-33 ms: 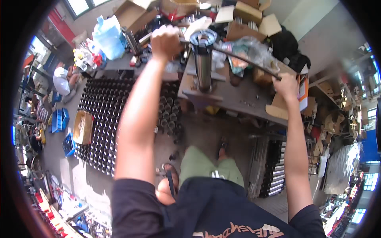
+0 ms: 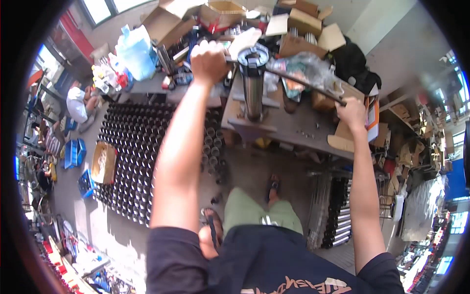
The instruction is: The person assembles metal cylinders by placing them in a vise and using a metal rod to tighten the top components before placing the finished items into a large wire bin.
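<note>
A shiny metal cylinder [image 2: 253, 95] stands upright at the near edge of the workbench, in a metal holder [image 2: 252, 128]. On its top sits a round silver ring-shaped tool head [image 2: 253, 58] with a bar handle [image 2: 304, 83] running out to the right. My right hand [image 2: 351, 115] is wrapped round the far end of this bar. To the left of the tool head, my left hand [image 2: 209, 62] is closed in a fist. A short piece of handle shows between the fist and the head; the rest is hidden by the fingers.
Rows of dark cylinders [image 2: 129, 152] cover the floor at left, with a cardboard box [image 2: 104, 163] and blue crates [image 2: 75, 153] beside them. Cardboard boxes [image 2: 306, 22], plastic bags [image 2: 313, 68] and a black bag [image 2: 353, 66] crowd the workbench [image 2: 289, 125]. A person [image 2: 81, 105] sits far left.
The view has shifted a little, so hands, cylinder and bench appear slightly lower in the picture. Both hands keep their hold, and the tool has hardly turned, if at all.
</note>
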The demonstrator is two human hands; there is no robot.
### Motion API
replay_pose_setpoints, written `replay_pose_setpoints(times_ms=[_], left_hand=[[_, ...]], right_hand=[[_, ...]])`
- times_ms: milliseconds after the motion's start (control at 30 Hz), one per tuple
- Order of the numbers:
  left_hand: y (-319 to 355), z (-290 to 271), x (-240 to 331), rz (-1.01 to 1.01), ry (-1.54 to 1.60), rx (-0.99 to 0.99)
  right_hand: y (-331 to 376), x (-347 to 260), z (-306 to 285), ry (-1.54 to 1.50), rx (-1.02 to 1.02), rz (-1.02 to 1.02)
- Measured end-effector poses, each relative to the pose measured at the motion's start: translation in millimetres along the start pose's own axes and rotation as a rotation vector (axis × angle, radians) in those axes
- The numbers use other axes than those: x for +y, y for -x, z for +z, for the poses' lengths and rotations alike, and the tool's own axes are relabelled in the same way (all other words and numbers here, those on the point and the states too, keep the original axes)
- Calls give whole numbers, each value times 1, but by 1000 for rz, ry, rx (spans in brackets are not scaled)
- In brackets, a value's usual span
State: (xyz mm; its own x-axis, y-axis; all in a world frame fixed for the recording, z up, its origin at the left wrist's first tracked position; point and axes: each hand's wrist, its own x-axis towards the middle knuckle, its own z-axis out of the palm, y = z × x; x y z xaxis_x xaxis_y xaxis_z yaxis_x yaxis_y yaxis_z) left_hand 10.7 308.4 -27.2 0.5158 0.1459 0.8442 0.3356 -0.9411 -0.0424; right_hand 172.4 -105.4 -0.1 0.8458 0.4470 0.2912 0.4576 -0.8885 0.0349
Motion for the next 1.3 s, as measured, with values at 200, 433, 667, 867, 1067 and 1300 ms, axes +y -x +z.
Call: replay_pose_setpoints(times_ms=[200,433,667,867,1067,1300], left_hand=[[8,20,-18,-66,125,-36],[4,84,-73,276,68,-26],[-2,54,-41,270,231,22],[57,-12,32,194,78,105],[4,14,158,761,-200,-986],[-72,45,182,615,-655,-1790]], right_hand=[[-5,-23,-11,-26,33,132],[36,-31,-27,0,-55,98],[87,-28,-55,-150,63,18],[88,5,-37,-467,-184,24],[53,25,-35,-470,8,-56],[19,213,-57,-289,470,13]])
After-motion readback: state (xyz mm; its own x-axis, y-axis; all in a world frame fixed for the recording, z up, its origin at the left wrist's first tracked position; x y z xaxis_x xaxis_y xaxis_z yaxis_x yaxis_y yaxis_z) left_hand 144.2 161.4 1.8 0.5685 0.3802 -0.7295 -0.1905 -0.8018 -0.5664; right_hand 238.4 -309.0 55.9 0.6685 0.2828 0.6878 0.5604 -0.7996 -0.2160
